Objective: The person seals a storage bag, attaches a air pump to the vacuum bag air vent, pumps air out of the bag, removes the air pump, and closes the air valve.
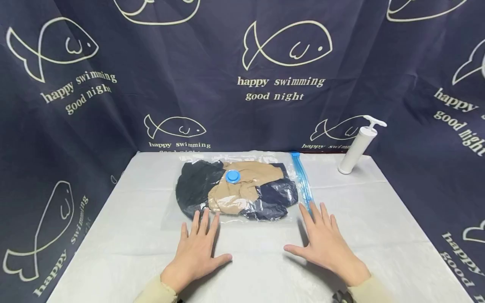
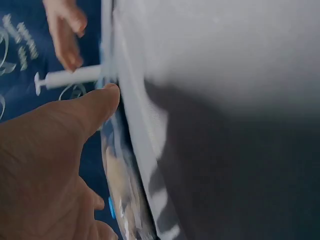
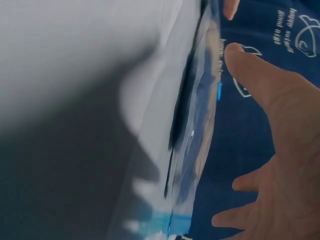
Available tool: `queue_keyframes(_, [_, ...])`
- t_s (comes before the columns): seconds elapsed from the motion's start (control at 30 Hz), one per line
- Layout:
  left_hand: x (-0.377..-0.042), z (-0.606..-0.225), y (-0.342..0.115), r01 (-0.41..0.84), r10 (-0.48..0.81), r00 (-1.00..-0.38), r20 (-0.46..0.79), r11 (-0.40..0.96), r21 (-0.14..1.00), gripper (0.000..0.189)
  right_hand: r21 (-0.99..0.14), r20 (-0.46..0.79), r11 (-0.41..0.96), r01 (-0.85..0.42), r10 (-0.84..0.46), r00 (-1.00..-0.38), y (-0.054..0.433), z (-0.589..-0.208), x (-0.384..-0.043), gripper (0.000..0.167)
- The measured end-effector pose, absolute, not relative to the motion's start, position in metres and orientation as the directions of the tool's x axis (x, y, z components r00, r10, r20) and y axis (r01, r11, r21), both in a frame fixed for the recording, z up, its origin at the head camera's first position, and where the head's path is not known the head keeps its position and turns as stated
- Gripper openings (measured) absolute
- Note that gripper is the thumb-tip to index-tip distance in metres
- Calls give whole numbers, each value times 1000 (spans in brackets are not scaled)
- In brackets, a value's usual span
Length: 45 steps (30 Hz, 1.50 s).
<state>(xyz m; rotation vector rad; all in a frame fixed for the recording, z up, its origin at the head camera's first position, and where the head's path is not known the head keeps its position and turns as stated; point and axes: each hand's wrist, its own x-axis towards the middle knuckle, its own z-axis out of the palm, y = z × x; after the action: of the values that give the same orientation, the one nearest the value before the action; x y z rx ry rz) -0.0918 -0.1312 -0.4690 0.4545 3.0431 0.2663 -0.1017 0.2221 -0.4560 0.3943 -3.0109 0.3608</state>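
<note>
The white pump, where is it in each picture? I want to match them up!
Head: the white pump stands at the right, toward the far edge of the table.
Left wrist: upper left, looking sideways, just below the right hand.
Right wrist: not in it.
Shared landmark: the clear bag of clothes shows in all three.

Bag (image 1: 291, 170) lay on the bench (image 1: 254, 269), clothes (image 1: 242, 193) sat inside the bag, pump (image 1: 356, 149) stood to its right, curtain (image 1: 227, 113) hung behind the bag, left hand (image 1: 198, 252) before its left part, right hand (image 1: 326, 244) before its right end
</note>
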Motion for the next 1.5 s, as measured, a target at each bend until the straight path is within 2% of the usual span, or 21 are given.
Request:
queue_keyframes(0.43, [-97,-467,-110,577,578,-816,-6,816,-38,107,-89,100,934,-347,-338,-936,245,-441,-127,120])
queue_keyframes(0.6, [-111,-457,-103,640,644,-765,10,762,-102,104,-32,133,926,-377,-369,-920,251,-437,-148,119])
queue_keyframes(0.73, [-126,-449,-100,653,661,-749,35,746,-127,102,-40,129,927,-373,-365,-922,251,-432,-163,118])
queue_keyframes(0.9, [-144,-445,-99,635,637,-770,30,771,-50,104,-61,95,925,-376,-369,-924,246,-433,-171,118])
queue_keyframes(1.07, [-172,-439,-96,568,564,-823,70,821,58,101,-84,92,926,-368,-361,-928,239,-431,-175,115])
queue_keyframes(1.23, [-193,-437,-87,501,504,-863,29,849,169,100,-134,81,924,-357,-349,-934,236,-432,-185,117])
queue_keyframes(1.4, [-204,-445,-69,488,513,-858,-28,830,268,100,-213,68,921,-325,-318,-946,243,-442,-204,118])
queue_keyframes(1.5, [-207,-448,-58,498,528,-848,-43,823,273,101,-261,38,921,-289,-290,-956,248,-445,-216,118])
